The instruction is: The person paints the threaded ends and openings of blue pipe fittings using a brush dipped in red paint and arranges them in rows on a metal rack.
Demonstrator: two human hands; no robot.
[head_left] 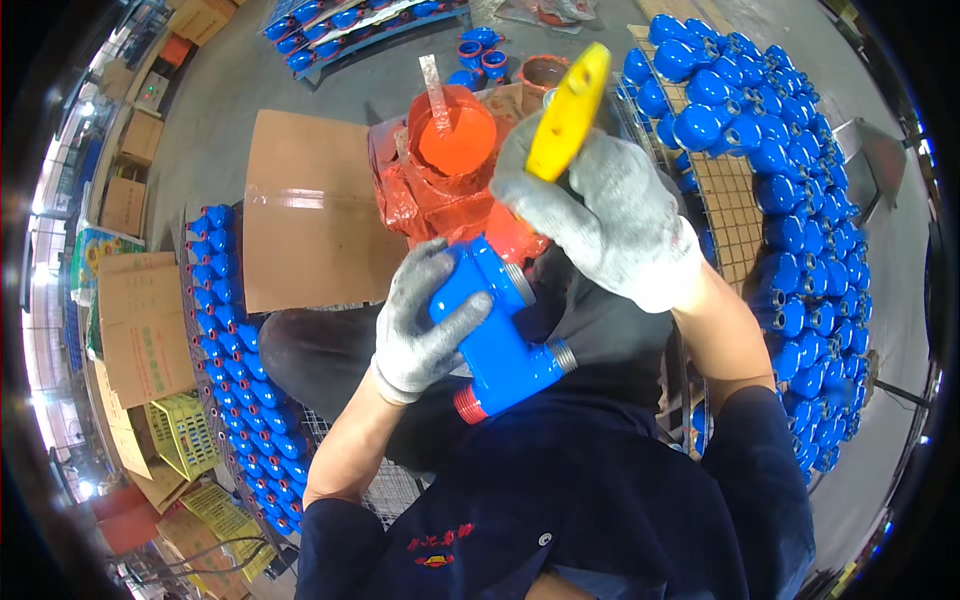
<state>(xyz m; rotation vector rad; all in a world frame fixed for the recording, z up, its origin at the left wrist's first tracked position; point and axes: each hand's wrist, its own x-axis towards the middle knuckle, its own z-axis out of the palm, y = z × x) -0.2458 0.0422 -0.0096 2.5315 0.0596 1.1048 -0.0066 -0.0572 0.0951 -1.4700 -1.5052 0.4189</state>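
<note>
My left hand [420,315], in a grey-and-white work glove, is closed around a blue metal pipe fitting [495,345] held tilted above my lap. One threaded end of the fitting is red; two others show bare metal threads. My right hand [610,215], gloved alike, grips a paintbrush [572,110] by its yellow handle. The brush's red-coated end points down, right at the fitting's upper threaded end; whether they touch, I cannot tell. Just beyond my hands stands a paint-crusted pot [455,140] of orange-red paint, with a flat stick [434,92] in it.
On the right, blue fittings [790,200] crowd a rack; more blue fittings [245,380] with red ends fill one at left. A cardboard sheet [315,210] lies left of the pot. Cartons [148,325] and a yellow-green crate [185,435] line the far left. A loaded pallet [385,45] stands farther back.
</note>
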